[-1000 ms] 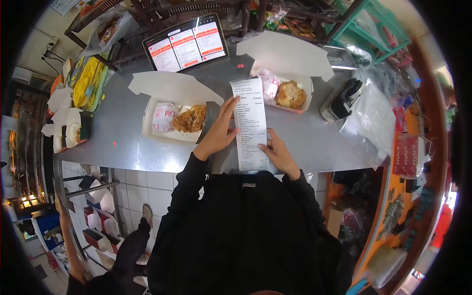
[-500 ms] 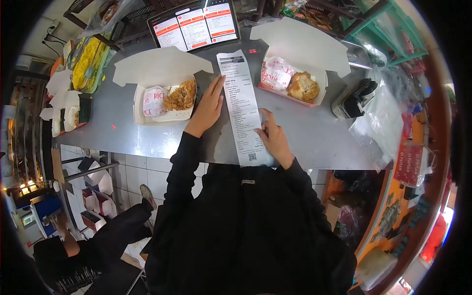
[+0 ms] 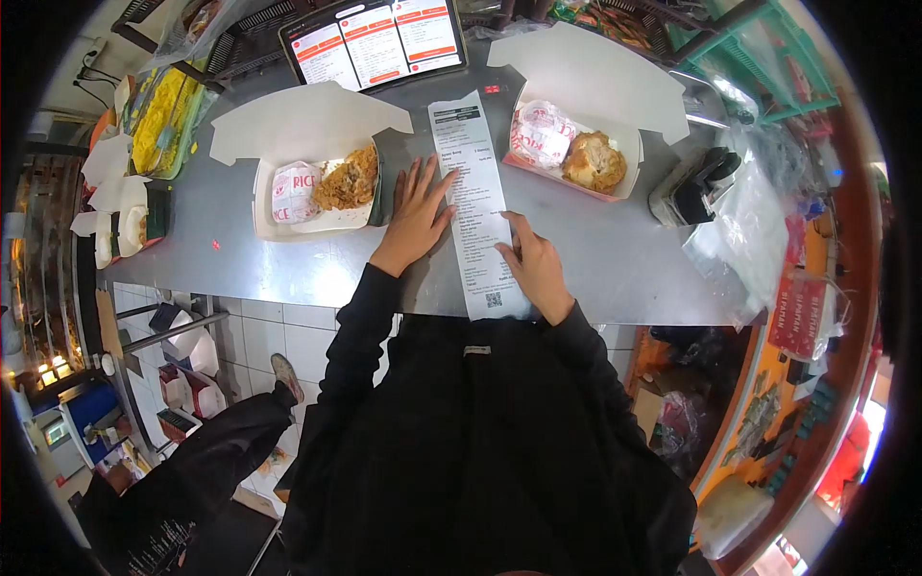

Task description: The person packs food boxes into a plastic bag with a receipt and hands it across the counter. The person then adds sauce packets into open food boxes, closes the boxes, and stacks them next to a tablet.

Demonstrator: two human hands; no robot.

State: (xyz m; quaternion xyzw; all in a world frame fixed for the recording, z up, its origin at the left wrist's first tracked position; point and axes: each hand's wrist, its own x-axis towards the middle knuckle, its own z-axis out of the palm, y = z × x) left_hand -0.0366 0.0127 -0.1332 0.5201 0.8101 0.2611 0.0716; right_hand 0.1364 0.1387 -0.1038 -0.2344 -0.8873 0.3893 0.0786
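On the metal table [image 3: 615,283], a tablet [image 3: 376,46] is cut off above. A receipt [image 3: 478,235] lies flat; the left hand [image 3: 415,219], fingers spread, hides part of its left edge; the right hand [image 3: 538,269] touches its right, thumb and forefinger apart. Fine print blurs.

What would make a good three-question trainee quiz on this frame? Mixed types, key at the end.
1. Choose: which hand is nearer the black square code printed on the long white paper receipt? (a) left (b) right
2. True or false: the black-framed rectangular tablet has a lit screen.
3. Short answer: in the open white cardboard box left of the receipt, what lies beside the red-and-white wrapped bundle marked RICE?

Key: 1. b, the right hand. 2. True. 3. A brown, crusty piece of fried chicken.
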